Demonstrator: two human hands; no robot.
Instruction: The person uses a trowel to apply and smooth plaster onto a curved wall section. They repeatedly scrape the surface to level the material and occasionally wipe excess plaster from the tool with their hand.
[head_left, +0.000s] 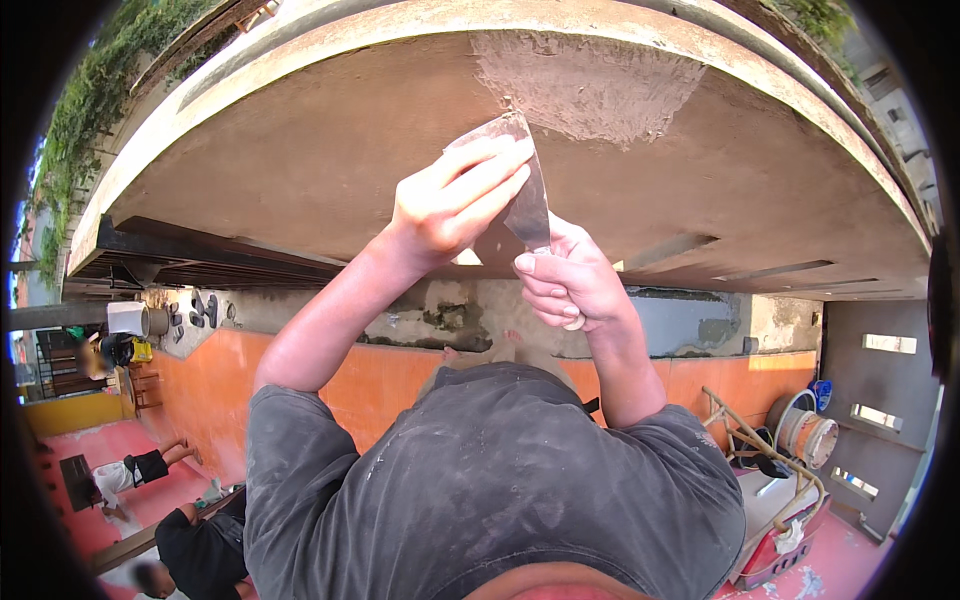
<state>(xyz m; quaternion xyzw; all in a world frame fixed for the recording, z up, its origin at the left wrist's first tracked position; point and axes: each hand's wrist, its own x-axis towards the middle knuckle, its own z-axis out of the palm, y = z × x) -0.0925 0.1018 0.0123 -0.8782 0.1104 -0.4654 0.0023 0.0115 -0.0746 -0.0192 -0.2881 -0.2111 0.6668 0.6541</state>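
A putty knife with a wide, flaring metal blade is held up in front of me, its blade pointing away toward the wall. My right hand is closed round its handle, with the handle's end showing below the fingers. The fingers of my left hand lie stretched out flat across the blade. My left thumb is hidden. A bit of paste clings to the blade's tip. Behind it stands a brown plastered wall, with a paler, rough patch of plaster near its top edge.
Dark metal bars run along the wall's lower left. At the lower right are a bamboo-like frame, a round bucket-like container and a grey panel with openings. Two people are at the lower left on a pink floor.
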